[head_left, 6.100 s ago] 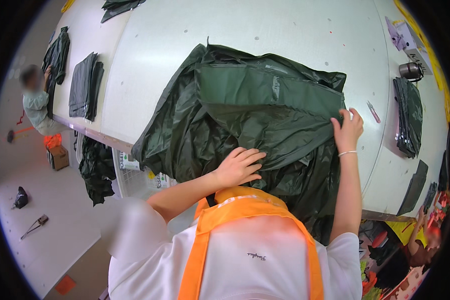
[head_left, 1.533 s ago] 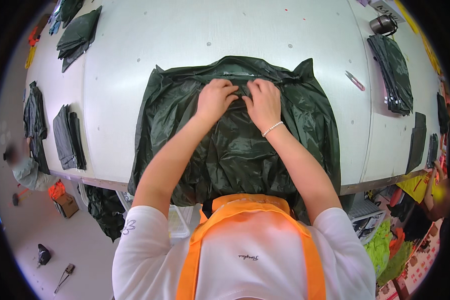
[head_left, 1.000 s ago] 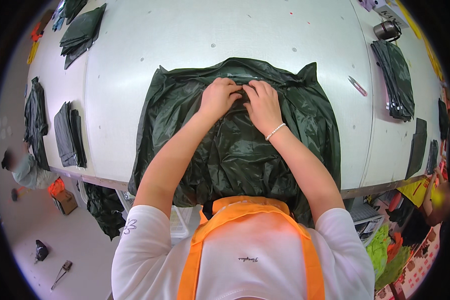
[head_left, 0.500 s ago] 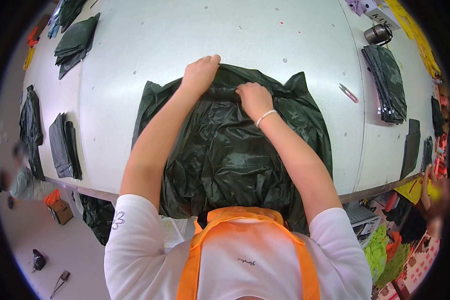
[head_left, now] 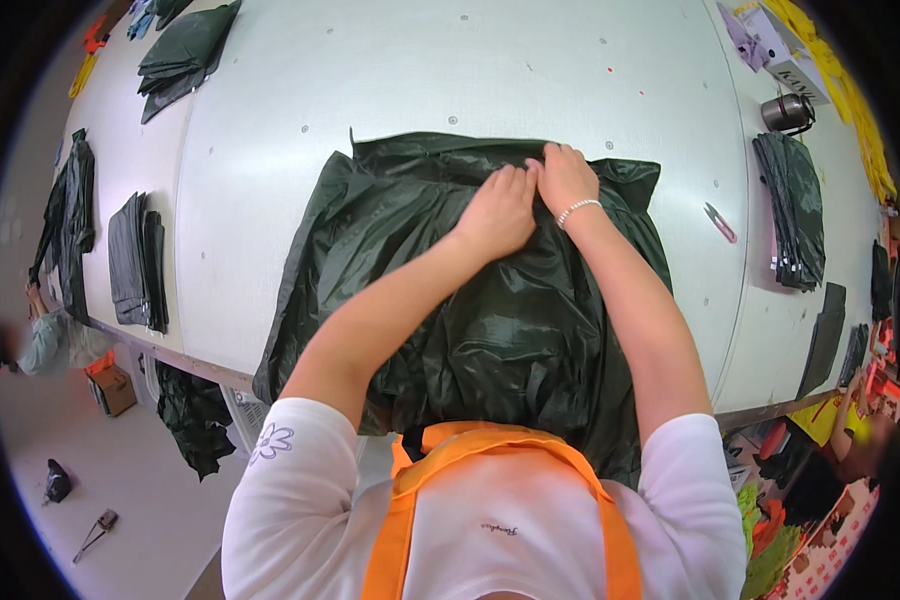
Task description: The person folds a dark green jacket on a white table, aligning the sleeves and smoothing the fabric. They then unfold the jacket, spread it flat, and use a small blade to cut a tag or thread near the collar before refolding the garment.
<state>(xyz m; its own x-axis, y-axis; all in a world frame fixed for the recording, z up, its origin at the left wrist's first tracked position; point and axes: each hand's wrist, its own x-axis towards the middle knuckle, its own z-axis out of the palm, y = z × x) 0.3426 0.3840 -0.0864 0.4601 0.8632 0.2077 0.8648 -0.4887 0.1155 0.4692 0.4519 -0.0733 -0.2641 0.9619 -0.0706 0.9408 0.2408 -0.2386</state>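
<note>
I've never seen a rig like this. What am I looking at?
There is no machine: these are a person's bare left hand and right hand, with a white beaded bracelet on the right wrist. A wide fisheye camera on the head looks down, so straight edges bend. On the broad white worktable lies a crumpled, glossy dark-green fabric piece. Both hands touch it near its far edge; whether they pinch it is hard to tell. To the right lie small metal snips with pink handles and a folded dark-green fabric stack.
</note>
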